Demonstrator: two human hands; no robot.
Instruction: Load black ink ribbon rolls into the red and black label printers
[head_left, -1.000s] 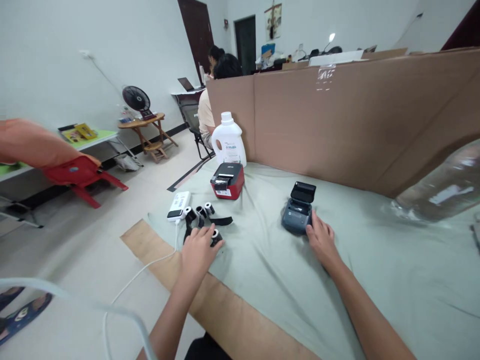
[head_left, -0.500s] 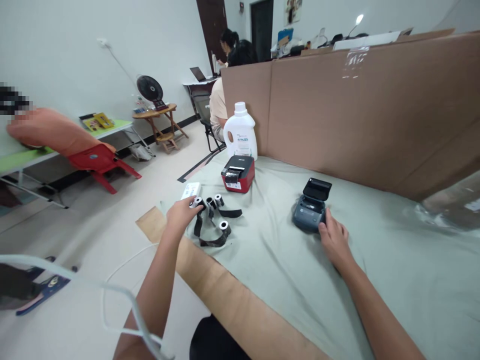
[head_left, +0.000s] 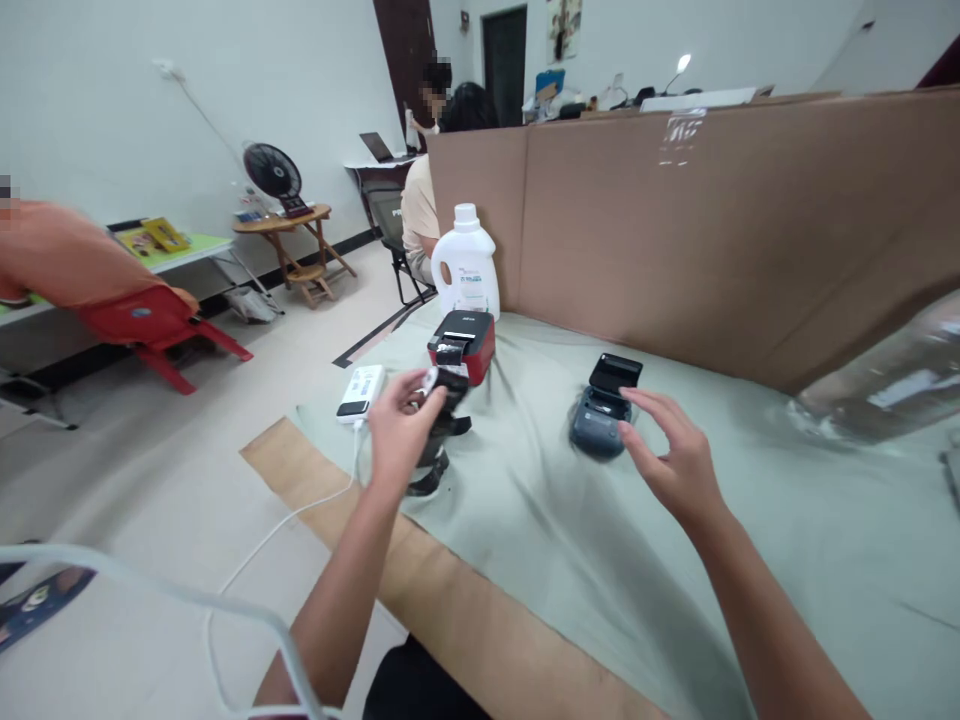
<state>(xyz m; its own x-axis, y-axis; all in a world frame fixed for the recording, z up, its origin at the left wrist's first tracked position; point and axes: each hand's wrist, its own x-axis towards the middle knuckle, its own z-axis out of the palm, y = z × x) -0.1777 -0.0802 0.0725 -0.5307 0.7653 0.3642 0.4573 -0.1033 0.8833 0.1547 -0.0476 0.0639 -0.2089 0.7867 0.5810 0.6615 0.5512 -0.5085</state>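
Observation:
My left hand (head_left: 399, 425) pinches a roll of black label tape (head_left: 451, 388), raised over the cloth. Behind and under it, other black strips and rolls (head_left: 430, 477) lie partly hidden. My right hand (head_left: 679, 462) is open, thumb and fingers apart, at the right side of a small dark label printer (head_left: 596, 436). The printer's lid (head_left: 616, 373) stands up, showing its inside; whether my fingertips touch it I cannot tell. A red and black printer (head_left: 484, 348), with a black strip at its front, sits beyond the roll.
A white jug (head_left: 466, 265) stands behind the red printer, before a cardboard wall (head_left: 637, 230). A white power bank (head_left: 363, 388) with a cable (head_left: 300, 508) lies at left. Clear plastic wrapping (head_left: 877, 385) is at right. Other people sit beyond.
My left hand has lifted a tape roll off the cloth and moved right. My right hand has let go of the dark printer's side and risen, with its fingers spread.

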